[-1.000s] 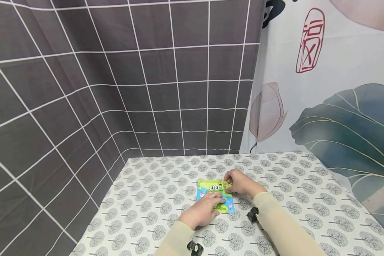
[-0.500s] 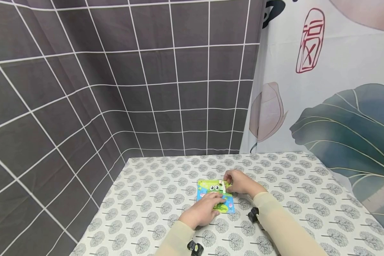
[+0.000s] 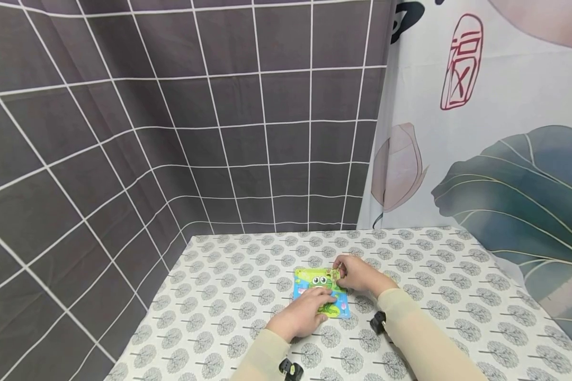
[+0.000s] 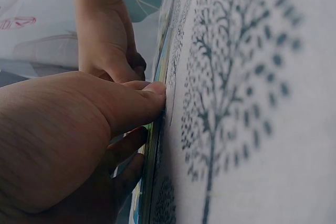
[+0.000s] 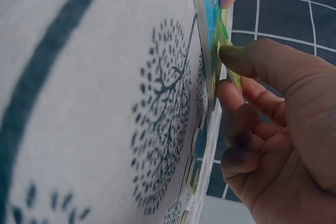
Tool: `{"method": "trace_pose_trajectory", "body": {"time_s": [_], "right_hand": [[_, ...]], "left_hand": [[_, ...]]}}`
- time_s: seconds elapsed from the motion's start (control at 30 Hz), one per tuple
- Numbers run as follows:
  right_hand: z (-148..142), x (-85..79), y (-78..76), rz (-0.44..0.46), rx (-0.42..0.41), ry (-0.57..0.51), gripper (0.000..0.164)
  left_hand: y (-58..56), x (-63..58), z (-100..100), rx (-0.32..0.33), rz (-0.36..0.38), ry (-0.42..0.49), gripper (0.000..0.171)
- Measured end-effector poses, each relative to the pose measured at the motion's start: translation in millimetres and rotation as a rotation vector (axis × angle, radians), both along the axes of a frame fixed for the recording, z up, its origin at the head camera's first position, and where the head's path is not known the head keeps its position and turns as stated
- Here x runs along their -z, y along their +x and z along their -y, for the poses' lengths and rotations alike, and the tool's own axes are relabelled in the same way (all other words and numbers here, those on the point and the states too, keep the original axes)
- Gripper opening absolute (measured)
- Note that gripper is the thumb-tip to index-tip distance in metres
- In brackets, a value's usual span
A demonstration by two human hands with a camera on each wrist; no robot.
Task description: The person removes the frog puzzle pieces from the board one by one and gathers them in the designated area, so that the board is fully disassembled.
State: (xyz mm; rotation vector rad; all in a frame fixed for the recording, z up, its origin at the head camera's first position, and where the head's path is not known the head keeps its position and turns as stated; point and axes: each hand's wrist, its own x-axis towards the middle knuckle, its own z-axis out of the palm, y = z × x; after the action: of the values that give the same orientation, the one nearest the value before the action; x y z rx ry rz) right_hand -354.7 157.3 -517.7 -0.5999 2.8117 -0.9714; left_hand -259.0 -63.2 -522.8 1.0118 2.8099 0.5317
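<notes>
Over the far right corner of the frog puzzle board (image 3: 305,277): the right hand (image 3: 359,275), pinching a thin puzzle piece (image 5: 235,81) between thumb and finger.
Piece to board: tilted against the board's flat face, one edge close to it; whether that edge touches or sits in a slot, I cannot tell.
Piece's long axis: not clear, mostly covered by the fingers.
Nearer hand: the right, which holds the piece; the left hand (image 3: 302,312) is just beside, toward the person.
Left fingers: extended across the board's near left part, thumb by its edge.
Piece's look: flat, yellowish green, slim-edged.
Board's look: squarish, lime green and blue, with a big-eyed green frog, flat on the tree-print tablecloth (image 3: 209,317).
Beyond the board's edge: loose flat pieces (image 5: 196,142) on the cloth.
</notes>
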Motion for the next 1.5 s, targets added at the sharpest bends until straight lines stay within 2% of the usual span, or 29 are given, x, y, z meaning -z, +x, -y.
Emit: {"method": "trace_pose_trajectory", "body": {"time_s": [0.37,0.67,1.13,1.5], "right_hand": [[0,1.0,3.7,0.023,0.059,-0.005,0.035],[-8,1.7,7.2,-0.037,0.085,-0.015,0.04],[-30,-3.5,16.4,-0.094,0.118,-0.024,0.037],[-44,-9.9,28.9,-0.085,0.12,-0.062,0.036]], "left_hand": [[0.7,1.4,0,0.002,-0.006,0.0,0.053],[1.9,2.0,0,-0.011,0.009,0.001,0.053],[1.9,2.5,1,-0.008,0.012,0.005,0.054],[1.7,2.0,1,-0.013,0.012,0.014,0.054]]}}
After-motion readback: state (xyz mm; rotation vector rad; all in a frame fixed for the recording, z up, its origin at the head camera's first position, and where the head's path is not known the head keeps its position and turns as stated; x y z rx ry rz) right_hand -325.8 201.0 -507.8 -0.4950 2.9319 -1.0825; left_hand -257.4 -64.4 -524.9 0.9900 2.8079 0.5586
